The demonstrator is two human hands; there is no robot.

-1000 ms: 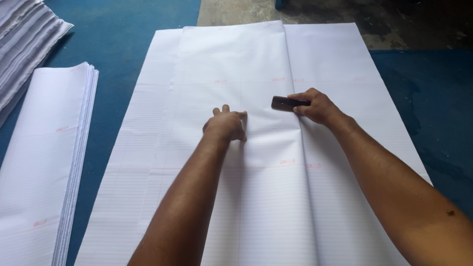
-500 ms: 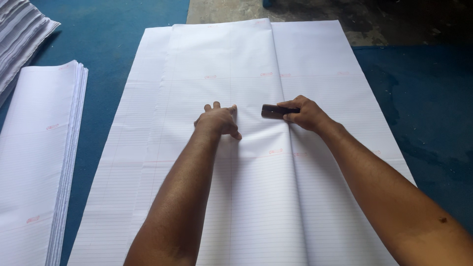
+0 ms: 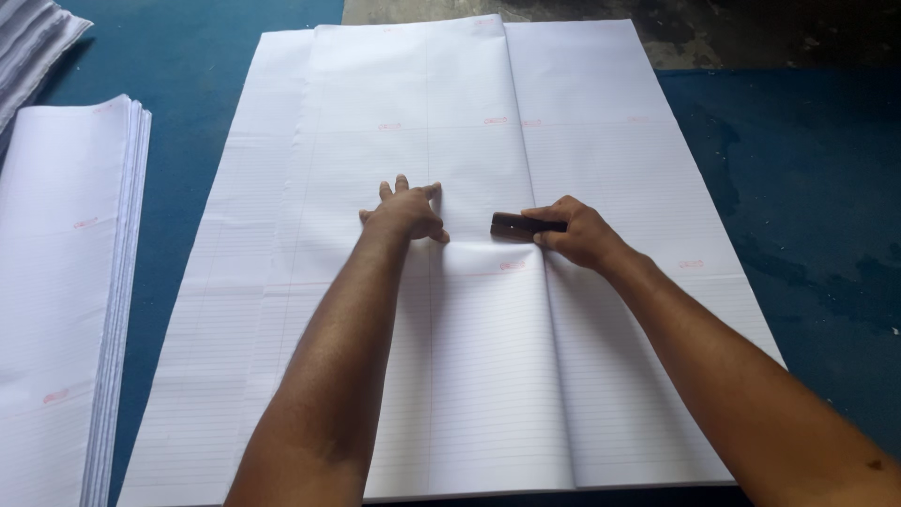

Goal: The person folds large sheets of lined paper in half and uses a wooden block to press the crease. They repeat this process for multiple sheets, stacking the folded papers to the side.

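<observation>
A large stack of white ruled paper sheets (image 3: 601,131) lies on a blue table, with the top sheet folded over so its edge runs down the middle. My left hand (image 3: 404,214) presses flat on the folded sheet, fingers spread. My right hand (image 3: 577,233) grips a small dark flat block (image 3: 511,223) and holds it on the fold line, just right of my left hand.
A second stack of folded white sheets (image 3: 66,282) lies along the left side. Another pile of paper (image 3: 33,42) sits at the top left corner. The blue table surface (image 3: 807,235) shows at the right, worn grey at the far edge.
Both hands have stayed close together on the fold, and the dark block remains in my right hand. The view has shifted a little, so the sheets sit differently in the frame.
</observation>
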